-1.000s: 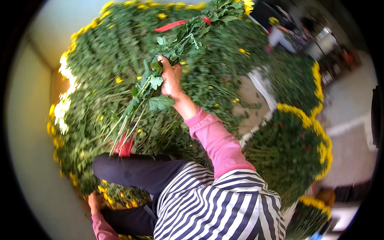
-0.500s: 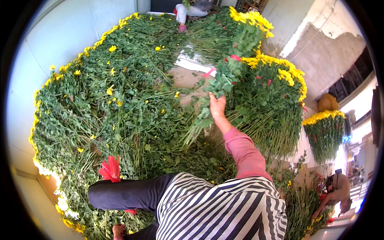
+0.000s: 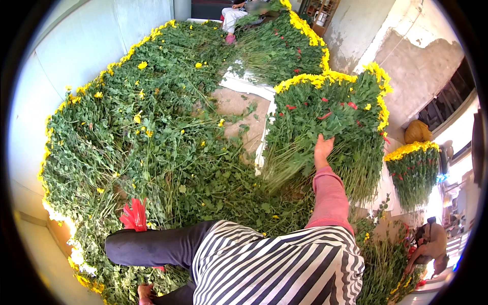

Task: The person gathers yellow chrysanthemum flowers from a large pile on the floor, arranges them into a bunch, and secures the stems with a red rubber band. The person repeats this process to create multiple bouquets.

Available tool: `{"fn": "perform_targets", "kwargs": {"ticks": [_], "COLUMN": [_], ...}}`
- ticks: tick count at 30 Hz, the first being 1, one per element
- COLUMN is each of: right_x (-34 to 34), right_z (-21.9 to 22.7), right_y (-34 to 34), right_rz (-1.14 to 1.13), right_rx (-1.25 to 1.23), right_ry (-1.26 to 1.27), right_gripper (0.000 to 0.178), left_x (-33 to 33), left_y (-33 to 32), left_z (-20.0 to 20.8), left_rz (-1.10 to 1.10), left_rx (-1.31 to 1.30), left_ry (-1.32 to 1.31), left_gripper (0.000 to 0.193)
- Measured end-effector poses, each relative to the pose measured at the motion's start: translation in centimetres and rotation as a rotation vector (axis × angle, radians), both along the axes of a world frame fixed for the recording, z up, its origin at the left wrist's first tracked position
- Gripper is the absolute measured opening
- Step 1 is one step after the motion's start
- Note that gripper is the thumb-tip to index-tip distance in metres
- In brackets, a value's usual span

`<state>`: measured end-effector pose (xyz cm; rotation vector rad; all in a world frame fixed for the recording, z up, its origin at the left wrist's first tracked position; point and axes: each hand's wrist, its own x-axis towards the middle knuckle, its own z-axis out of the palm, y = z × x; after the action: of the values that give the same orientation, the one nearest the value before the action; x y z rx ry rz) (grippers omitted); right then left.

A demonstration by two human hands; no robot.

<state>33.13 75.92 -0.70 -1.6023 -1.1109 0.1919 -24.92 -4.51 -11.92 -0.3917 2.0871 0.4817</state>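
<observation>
My right hand (image 3: 323, 148) reaches forward to the pile at right and is closed around a bunch of yellow chrysanthemums (image 3: 339, 119). The bunch lies over the stacked bunches, its heads toward the far right and its stem ends, smeared by motion, toward me. Red ties show on the pile. Down at the lower left, beside my dark trouser leg, my left hand (image 3: 146, 292) is low among green leaves; its fingers are mostly hidden. Strips of red ribbon (image 3: 134, 215) stick up at my knee.
Loose chrysanthemums (image 3: 173, 112) cover the floor at left, heads along the wall. Bare floor (image 3: 244, 114) and a white sheet (image 3: 244, 84) show in the middle. Another stack (image 3: 413, 173) stands at right. A person (image 3: 234, 18) sits at the back, another (image 3: 432, 244) bends at lower right.
My right hand has moved right with the bunch and lowered it onto the right-hand pile. The left hand has shifted slightly left.
</observation>
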Motion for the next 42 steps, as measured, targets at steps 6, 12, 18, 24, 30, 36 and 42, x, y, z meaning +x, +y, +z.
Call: {"fn": "perform_targets", "kwargs": {"ticks": [6, 12, 18, 24, 30, 36, 42], "right_x": [3.6, 8.5, 14.5, 15.0, 6.9, -8.5, -42.1], "right_z": [0.1, 0.5, -2.5, -6.1, -1.3, -2.0, 9.2], "right_y": [-2.4, -4.8, -7.1, -4.3, -1.7, 2.0, -12.8], "right_rz": [-0.115, -0.274, -0.128, -0.024, 0.210, 0.883, 1.851], "right_rx": [-0.118, -0.505, -0.877, -0.991, -1.416, -1.049, 0.167], "right_ry": [-0.125, -0.271, -0.415, -0.129, -1.116, -1.228, -0.939], "right_gripper": [0.056, 0.064, 0.103, 0.111, 0.054, 0.033, 0.019], "left_x": [0.5, 0.8, 4.1, 5.2, 5.9, 8.0, 18.6], "left_y": [1.6, -6.1, -4.1, -3.4, -9.0, 4.0, 10.5], "left_z": [2.3, -1.1, 2.2, 3.7, 3.2, 8.3, 9.0], "left_rz": [0.107, -0.169, -0.039, -0.212, -1.131, -0.410, -0.185], "left_rx": [-0.035, 0.017, 0.000, -0.044, -0.165, -0.007, 0.317], "left_ry": [-0.068, 0.227, 0.157, 0.236, 0.582, 0.620, 0.506], "left_gripper": [0.041, 0.032, 0.034, 0.034, 0.016, 0.035, 0.034]}}
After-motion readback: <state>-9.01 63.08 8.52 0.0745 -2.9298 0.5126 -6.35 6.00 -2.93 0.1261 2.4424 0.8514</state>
